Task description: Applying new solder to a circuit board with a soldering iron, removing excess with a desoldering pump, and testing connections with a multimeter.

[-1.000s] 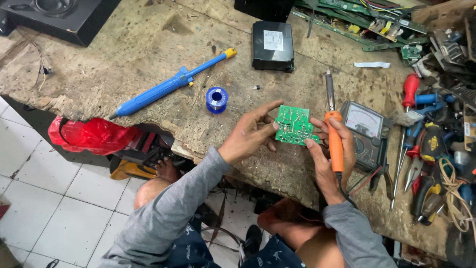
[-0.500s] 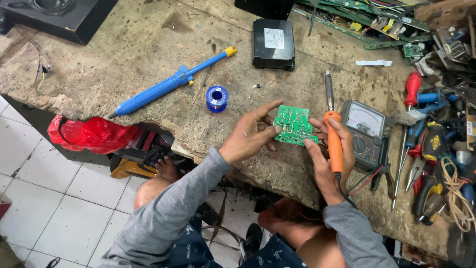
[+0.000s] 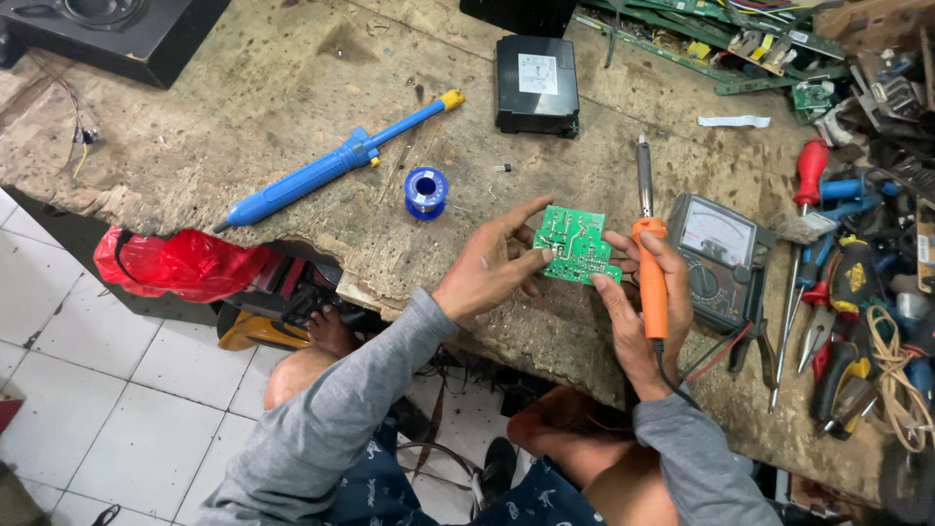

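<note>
I see my left hand point(image 3: 492, 268) gripping the small green circuit board point(image 3: 577, 244) by its left edge, just above the rough, stained wooden bench point(image 3: 243, 107). My right hand point(image 3: 648, 302) is closed around the orange-handled soldering iron point(image 3: 650, 263) and also touches the board's right edge. A blue desoldering pump point(image 3: 331, 166), a solder spool point(image 3: 426, 192) and an analog multimeter point(image 3: 716, 258) lie nearby. Below is a white tiled floor point(image 3: 107, 409).

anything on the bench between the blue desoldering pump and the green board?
Head view: the blue solder spool lies between the desoldering pump and the green circuit board, which both hands hold.
</note>
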